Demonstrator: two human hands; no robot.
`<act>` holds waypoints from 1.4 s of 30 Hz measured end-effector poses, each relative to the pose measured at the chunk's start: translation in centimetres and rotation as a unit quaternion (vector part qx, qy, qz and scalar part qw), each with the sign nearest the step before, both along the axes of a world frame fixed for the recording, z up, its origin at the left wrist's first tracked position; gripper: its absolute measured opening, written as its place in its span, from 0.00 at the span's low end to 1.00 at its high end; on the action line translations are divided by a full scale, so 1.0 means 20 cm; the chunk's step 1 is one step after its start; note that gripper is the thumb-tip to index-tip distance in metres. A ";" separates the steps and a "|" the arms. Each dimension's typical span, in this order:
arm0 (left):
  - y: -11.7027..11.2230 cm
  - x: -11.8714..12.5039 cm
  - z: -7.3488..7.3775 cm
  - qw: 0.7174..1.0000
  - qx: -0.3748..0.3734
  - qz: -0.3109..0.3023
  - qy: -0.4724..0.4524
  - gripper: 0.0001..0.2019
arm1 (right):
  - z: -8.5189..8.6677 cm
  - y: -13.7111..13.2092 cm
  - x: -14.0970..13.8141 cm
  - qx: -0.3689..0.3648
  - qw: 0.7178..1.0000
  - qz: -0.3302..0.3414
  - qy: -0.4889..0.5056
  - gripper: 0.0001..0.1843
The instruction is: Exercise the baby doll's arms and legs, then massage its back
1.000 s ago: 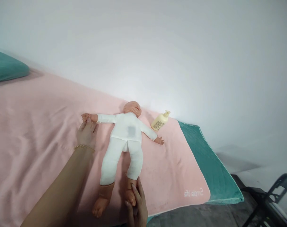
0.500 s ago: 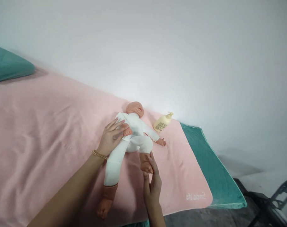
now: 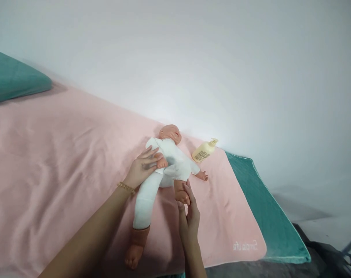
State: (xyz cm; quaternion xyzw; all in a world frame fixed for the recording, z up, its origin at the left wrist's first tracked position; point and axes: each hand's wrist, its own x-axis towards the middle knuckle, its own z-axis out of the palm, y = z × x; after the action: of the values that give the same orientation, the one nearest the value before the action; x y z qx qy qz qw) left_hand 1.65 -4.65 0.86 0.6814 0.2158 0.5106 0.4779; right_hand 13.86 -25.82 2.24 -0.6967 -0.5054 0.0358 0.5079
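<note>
A baby doll with a white cloth body lies on its back on a pink blanket. My left hand, a gold chain bracelet at its wrist, is closed around the doll's forearm, and the doll's small hand pokes out past my fingers. My right hand grips the doll's foot between thumb and fingers, with that leg bent at the knee toward the belly. The doll's other leg stretches toward me. Its free arm lies out to the right.
A pale yellow pump bottle stands beside the doll, near the white wall. Green fabric shows beyond the blanket's right edge. A green cushion lies at far left. Dark furniture is partly visible at lower right.
The held foot has moved up a little toward the doll's body, and that knee is more bent. My left hand keeps its hold. The whole scene has shifted slightly right in view.
</note>
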 end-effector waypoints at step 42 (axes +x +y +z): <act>0.01 -0.03 -0.04 0.998 0.051 -0.013 0.040 0.17 | -0.10 -0.20 0.07 -0.016 1.000 -0.024 0.014 0.26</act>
State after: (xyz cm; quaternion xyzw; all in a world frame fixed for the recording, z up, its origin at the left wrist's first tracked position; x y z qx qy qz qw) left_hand 1.08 -4.46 0.15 0.7278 0.1994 0.4868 0.4400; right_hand 15.33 -29.88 0.30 -0.7158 -0.4813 0.0412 0.5043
